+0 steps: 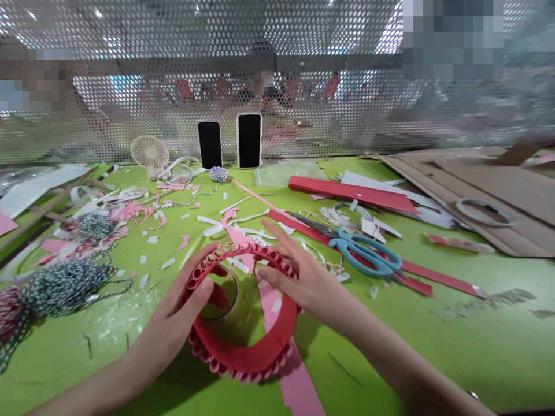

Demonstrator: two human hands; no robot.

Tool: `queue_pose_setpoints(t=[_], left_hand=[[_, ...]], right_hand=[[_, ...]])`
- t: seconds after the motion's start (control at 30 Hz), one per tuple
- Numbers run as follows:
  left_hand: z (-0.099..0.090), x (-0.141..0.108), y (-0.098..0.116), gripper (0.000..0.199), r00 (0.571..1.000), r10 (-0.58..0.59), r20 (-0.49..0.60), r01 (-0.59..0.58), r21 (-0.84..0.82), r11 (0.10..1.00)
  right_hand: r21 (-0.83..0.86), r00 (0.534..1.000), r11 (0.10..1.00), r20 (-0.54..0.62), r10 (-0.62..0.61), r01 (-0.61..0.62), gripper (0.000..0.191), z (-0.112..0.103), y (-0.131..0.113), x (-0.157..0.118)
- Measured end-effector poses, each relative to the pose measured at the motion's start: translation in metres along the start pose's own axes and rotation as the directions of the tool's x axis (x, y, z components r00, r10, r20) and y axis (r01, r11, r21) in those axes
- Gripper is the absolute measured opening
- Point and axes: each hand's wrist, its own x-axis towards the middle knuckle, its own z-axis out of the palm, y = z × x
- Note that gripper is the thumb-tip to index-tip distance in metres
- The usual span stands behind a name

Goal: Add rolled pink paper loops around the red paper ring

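Observation:
A red ring [255,353] with a row of small rolled pink-red loops around its outside is held above the green table. My left hand [184,297] grips its left side, the thumb on the inner edge. On the right side, my right hand [299,274] holds the ring between the thumb inside and the fingers outside. Beneath it a long pink strip [299,375] runs across the table. Through the ring's opening a roll with a thin round rim [235,292] shows, partly hidden by my left hand.
Blue-handled scissors [368,254] and red strips [351,193] lie right of centre. Cardboard [485,179] is at the right. String bundles [67,286] and paper scraps cover the left. Two phones [250,140] and a small fan [150,153] stand by the perforated metal screen [173,110].

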Motion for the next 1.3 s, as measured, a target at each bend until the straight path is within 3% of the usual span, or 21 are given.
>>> queue_pose_setpoints(t=[0.1, 0.2, 0.4, 0.5, 0.73, 0.93, 1.13, 1.3], left_hand=[[0.0015, -0.0005, 0.0000, 0.043, 1.000, -0.011, -0.023, 0.010, -0.023, 1.000], [0.0028, -0.0003, 0.0029, 0.044, 0.999, -0.043, 0.022, 0.045, -0.093, 0.995], [0.0004, 0.0003, 0.0063, 0.048, 0.988, -0.061, 0.142, 0.070, -0.057, 0.996], [-0.0002, -0.0003, 0.0043, 0.046, 0.988, -0.073, 0.134, 0.076, -0.015, 0.997], [-0.0009, 0.0004, -0.0013, 0.048, 1.000, -0.017, -0.013, 0.016, -0.066, 0.998], [0.0003, -0.0002, 0.0040, 0.046, 0.994, -0.038, 0.100, 0.055, -0.177, 0.983], [0.0023, -0.0028, 0.0035, 0.052, 0.988, -0.042, 0.150, 0.050, -0.051, 0.997], [0.0037, -0.0045, 0.0011, 0.048, 0.996, -0.015, 0.086, 0.012, 0.030, 0.999]], right_hand=[[0.017, 1.000, 1.000, -0.014, -0.020, 0.020, 0.047, -0.0015, 0.0008, 0.0002], [-0.041, 0.997, 0.997, -0.037, -0.066, 0.065, 0.036, -0.0008, -0.0004, 0.0007], [-0.096, 0.992, 0.987, 0.020, -0.123, 0.125, 0.033, 0.0033, -0.0039, 0.0001], [-0.099, 0.992, 0.988, 0.053, -0.115, 0.120, 0.034, 0.0032, -0.0030, -0.0007], [-0.021, 0.998, 0.999, 0.059, -0.035, 0.036, 0.073, 0.0002, 0.0031, -0.0020], [0.018, 0.992, 0.996, -0.092, -0.082, 0.084, 0.037, 0.0046, 0.0017, 0.0007], [0.039, 0.989, 0.989, -0.033, -0.142, 0.144, 0.029, 0.0068, -0.0017, -0.0027], [0.022, 0.990, 0.990, -0.003, -0.140, 0.140, 0.029, 0.0069, -0.0024, -0.0019]])
